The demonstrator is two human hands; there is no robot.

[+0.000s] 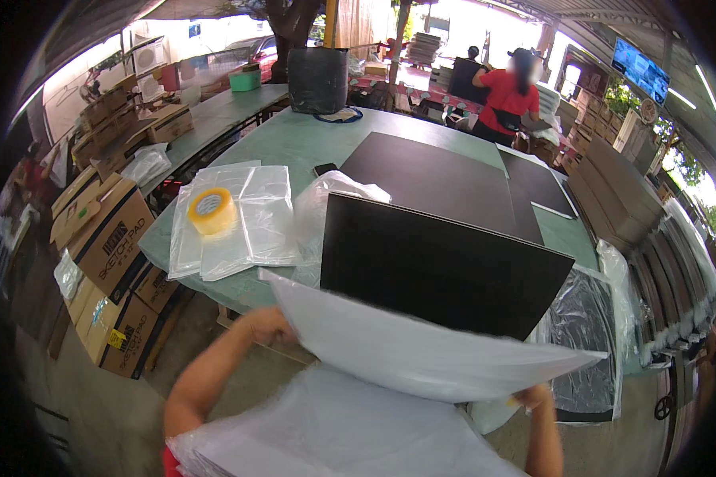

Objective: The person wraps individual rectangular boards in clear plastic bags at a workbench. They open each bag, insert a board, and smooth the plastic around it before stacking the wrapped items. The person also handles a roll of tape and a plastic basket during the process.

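Note:
A large milky plastic bag stretches between my two hands, its upper edge spread wide in a curve. My left hand is closed on it at the left side, and my right hand grips it at the lower right; some fingers are behind the plastic. A black board stands tilted just beyond the bag, its lower edge hidden by it. More pale plastic hangs nearest to me. Behind the upright board, flat black boards lie on the green table.
Clear plastic bags lie at the left with a roll of yellowish tape on top. Cardboard boxes are stacked left of the table. Plastic-wrapped boards lean at the right. A person in red works at the back.

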